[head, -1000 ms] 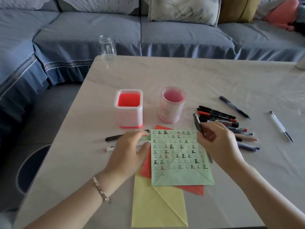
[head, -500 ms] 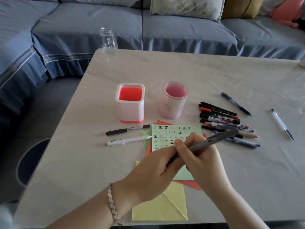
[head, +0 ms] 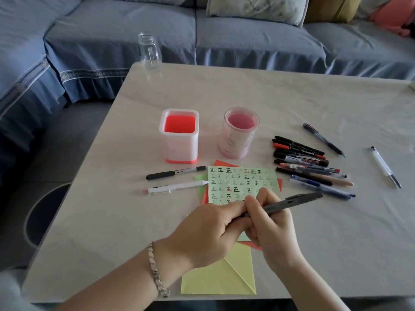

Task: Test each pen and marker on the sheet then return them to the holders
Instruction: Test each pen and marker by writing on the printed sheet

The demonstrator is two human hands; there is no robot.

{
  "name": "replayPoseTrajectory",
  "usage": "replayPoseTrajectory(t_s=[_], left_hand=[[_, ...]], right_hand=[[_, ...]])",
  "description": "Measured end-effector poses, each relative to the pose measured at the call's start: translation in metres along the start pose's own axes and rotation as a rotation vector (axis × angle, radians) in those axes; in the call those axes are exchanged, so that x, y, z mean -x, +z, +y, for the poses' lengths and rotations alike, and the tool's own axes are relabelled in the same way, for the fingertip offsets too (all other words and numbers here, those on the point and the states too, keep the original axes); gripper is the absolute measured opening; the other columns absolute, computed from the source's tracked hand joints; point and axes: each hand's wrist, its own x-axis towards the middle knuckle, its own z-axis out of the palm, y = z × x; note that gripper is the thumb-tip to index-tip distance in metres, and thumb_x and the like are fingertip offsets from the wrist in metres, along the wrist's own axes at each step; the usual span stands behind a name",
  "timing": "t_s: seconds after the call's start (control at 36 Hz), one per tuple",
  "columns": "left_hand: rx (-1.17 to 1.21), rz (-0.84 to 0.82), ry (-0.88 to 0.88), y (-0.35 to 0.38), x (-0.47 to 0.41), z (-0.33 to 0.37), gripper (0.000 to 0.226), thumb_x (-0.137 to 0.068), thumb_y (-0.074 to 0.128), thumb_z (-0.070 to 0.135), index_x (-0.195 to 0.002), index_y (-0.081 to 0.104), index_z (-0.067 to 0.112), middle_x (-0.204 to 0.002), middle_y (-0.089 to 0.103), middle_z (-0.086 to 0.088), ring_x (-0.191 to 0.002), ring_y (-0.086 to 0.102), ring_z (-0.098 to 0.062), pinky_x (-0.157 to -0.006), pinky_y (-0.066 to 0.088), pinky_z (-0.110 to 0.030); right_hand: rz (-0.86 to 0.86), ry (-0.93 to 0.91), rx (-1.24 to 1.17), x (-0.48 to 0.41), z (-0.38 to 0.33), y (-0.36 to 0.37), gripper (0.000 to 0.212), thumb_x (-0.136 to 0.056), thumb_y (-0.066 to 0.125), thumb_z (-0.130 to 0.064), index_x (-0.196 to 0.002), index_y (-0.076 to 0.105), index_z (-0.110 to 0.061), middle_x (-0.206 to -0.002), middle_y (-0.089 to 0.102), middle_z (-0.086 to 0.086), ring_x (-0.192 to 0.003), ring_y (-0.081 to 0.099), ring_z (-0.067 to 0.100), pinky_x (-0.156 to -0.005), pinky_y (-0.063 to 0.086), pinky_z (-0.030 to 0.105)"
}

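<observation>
The dark grey pen (head: pixel 289 203) is held above the table, slanting up to the right. Its clip end sticks out past the green sheet's right edge, close to the nearest pens of the loose pile. The right hand (head: pixel 271 232) grips the middle of the barrel, fingers curled tightly round it. The left hand (head: pixel 208 230) closes its thumb and curled fingers on the lower end, and the tip is hidden inside that grip.

Both hands cover the near half of the green sheet (head: pixel 242 179), which is filled with rows of test marks. It lies on a red sheet (head: pixel 225 163) whose corners poke out, and a yellow sheet (head: pixel 224 281) below reaches almost to the near edge of the table (head: pixel 224 90).

Left of the sheet lie a black marker (head: pixel 175 172) and a white pen (head: pixel 177 187), whose tip touches the paper's edge. Behind the sheet stand the square holder (head: pixel 179 140) and the round holder (head: pixel 239 133), apart from each other. The pile of pens and markers (head: pixel 310 167) lies just right of the sheet. Farther right, a dark pen (head: pixel 323 140) and a clear pen (head: pixel 385 167) lie separately.

A glass jar (head: pixel 150 51) stands at the far left corner, right on the edge. Bare tabletop stretches across the far half and the right near part.
</observation>
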Motion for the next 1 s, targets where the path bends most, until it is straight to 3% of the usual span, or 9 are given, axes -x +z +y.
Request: replayPoseTrajectory(t_s=[0.14,0.19,0.31,0.39,0.47,0.67,0.78,0.86,1.0], left_hand=[[-0.068,-0.027,-0.008,-0.001,0.002,-0.008,0.026,-0.091,0.041,0.049,-0.101,0.057,0.030,-0.088,0.068,0.011,-0.076,0.061,-0.007,-0.068,0.050,-0.031],[-0.244,-0.008,0.021,-0.003,0.002,-0.012,0.038,-0.090,0.033,0.062,-0.111,0.054,0.038,-0.073,0.063,0.012,-0.069,0.054,-0.006,-0.062,0.046,-0.025],[-0.438,0.129,-0.137,-0.010,0.009,-0.038,0.043,-0.095,0.017,0.045,-0.134,0.026,0.028,-0.072,0.048,0.008,-0.067,0.048,-0.014,-0.061,0.032,-0.028],[-0.562,0.172,-0.185,-0.011,0.016,-0.060,0.027,-0.096,0.045,0.019,-0.121,0.038,0.017,-0.076,0.045,0.006,-0.067,0.047,-0.013,-0.059,0.031,-0.020],[-0.675,0.247,-0.077,-0.005,0.024,-0.079,0.043,-0.070,0.076,-0.003,-0.097,0.047,0.014,-0.067,0.041,0.011,-0.071,0.038,-0.009,-0.065,0.033,-0.014],[-0.806,0.343,-0.013,0.000,0.025,-0.092,0.035,-0.079,0.068,0.019,-0.108,0.049,0.014,-0.101,0.066,-0.005,-0.101,0.046,-0.020,-0.089,0.031,-0.032],[-0.717,0.134,0.134,0.016,0.033,-0.078,0.029,-0.095,0.034,0.030,-0.116,0.049,0.018,-0.122,0.060,-0.010,-0.115,0.047,-0.020,-0.105,0.030,-0.035],[-0.780,-0.065,0.140,0.027,0.042,-0.075,0.033,-0.093,0.036,0.035,-0.120,0.052,0.025,-0.135,0.052,-0.006,-0.126,0.046,-0.019,-0.112,0.022,-0.036],[-0.713,-0.132,0.070,0.029,0.045,-0.081,0.035,-0.094,0.036,0.040,-0.122,0.054,0.029,-0.142,0.043,-0.008,-0.134,0.035,-0.021,-0.113,0.015,-0.035]], right_hand=[[0.034,-0.012,-0.005,0.004,0.006,-0.003,0.042,-0.083,0.057,-0.007,-0.049,0.035,-0.018,-0.034,0.031,-0.001,-0.028,0.024,0.010,-0.033,0.021,0.013],[0.113,-0.033,0.019,0.006,0.009,-0.006,0.040,-0.089,0.053,0.000,-0.056,0.033,-0.012,-0.034,0.033,-0.001,-0.029,0.026,0.009,-0.033,0.023,0.014],[0.277,-0.030,0.049,0.003,0.014,-0.020,0.032,-0.091,0.049,-0.010,-0.063,0.034,-0.009,-0.035,0.033,-0.004,-0.033,0.026,0.009,-0.035,0.022,0.017],[0.329,0.022,0.094,0.001,0.018,-0.029,0.026,-0.091,0.051,-0.014,-0.067,0.040,-0.011,-0.035,0.035,-0.006,-0.034,0.027,0.007,-0.035,0.025,0.016],[0.345,0.063,0.115,0.001,0.021,-0.032,0.020,-0.090,0.053,-0.011,-0.072,0.044,-0.013,-0.036,0.037,-0.005,-0.033,0.029,0.006,-0.035,0.026,0.014],[0.324,0.027,0.176,0.002,0.024,-0.038,0.016,-0.091,0.051,-0.010,-0.075,0.056,-0.007,-0.041,0.048,0.000,-0.037,0.041,0.012,-0.040,0.035,0.017],[0.288,-0.013,0.133,0.001,0.026,-0.039,0.021,-0.092,0.046,-0.008,-0.078,0.061,-0.003,-0.053,0.062,0.008,-0.046,0.057,0.017,-0.044,0.044,0.019],[0.233,-0.006,0.144,-0.003,0.032,-0.038,0.018,-0.092,0.047,-0.010,-0.083,0.061,-0.003,-0.064,0.068,0.006,-0.056,0.064,0.018,-0.049,0.050,0.020],[0.252,-0.061,0.266,-0.007,0.039,-0.034,0.017,-0.087,0.056,-0.015,-0.075,0.063,-0.004,-0.059,0.067,0.004,-0.052,0.062,0.015,-0.047,0.050,0.020]])
